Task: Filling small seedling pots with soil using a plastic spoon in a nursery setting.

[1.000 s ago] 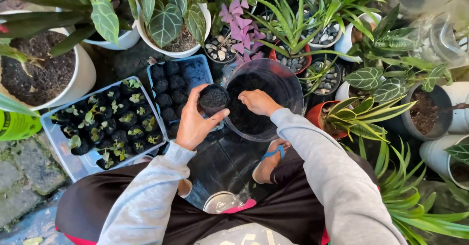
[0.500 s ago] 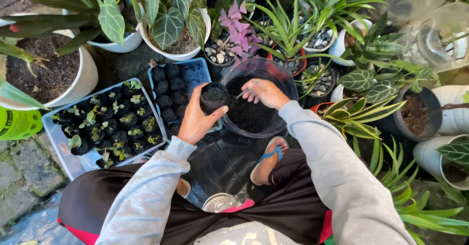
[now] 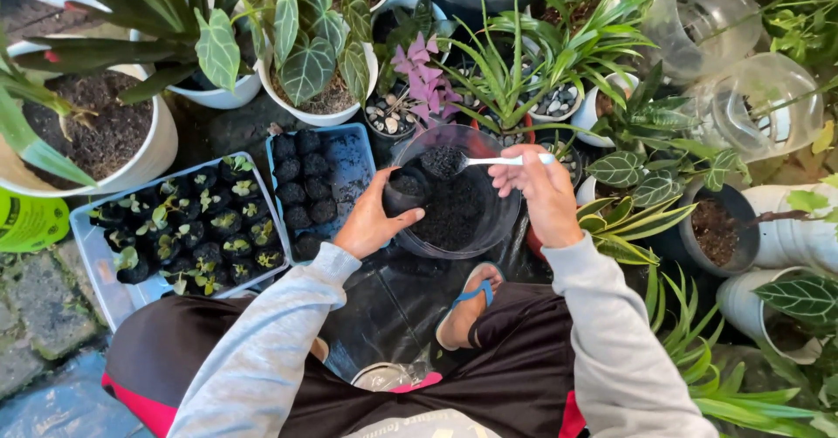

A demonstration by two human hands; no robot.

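My left hand (image 3: pixel 371 224) grips a small black pot (image 3: pixel 406 189) filled with dark soil, held at the left rim of a clear round bowl (image 3: pixel 506 220) of soil. My right hand (image 3: pixel 546 194) holds a white spoon (image 3: pixel 489 160) heaped with soil above the bowl's far side, just beyond the small pot. Both arms wear grey sleeves. Left of the bowl a blue tray (image 3: pixel 353 163) carries several soil-filled black pots. Further left, a grey tray (image 3: pixel 96 259) holds several small pots with seedlings.
Potted plants ring the spot: white pots (image 3: pixel 327 111) with big veined leaves at the back, pebble-topped pots (image 3: pixel 388 111), two clear upturned bottles (image 3: pixel 759 106) at the right. My foot in a blue-strapped sandal (image 3: pixel 467 303) rests below the bowl. Paving stones (image 3: pixel 39 316) lie at the left.
My right hand has risen out of the bowl with a spoonful of soil and moved right. My left hand has carried the small pot rightwards over the bowl's rim.
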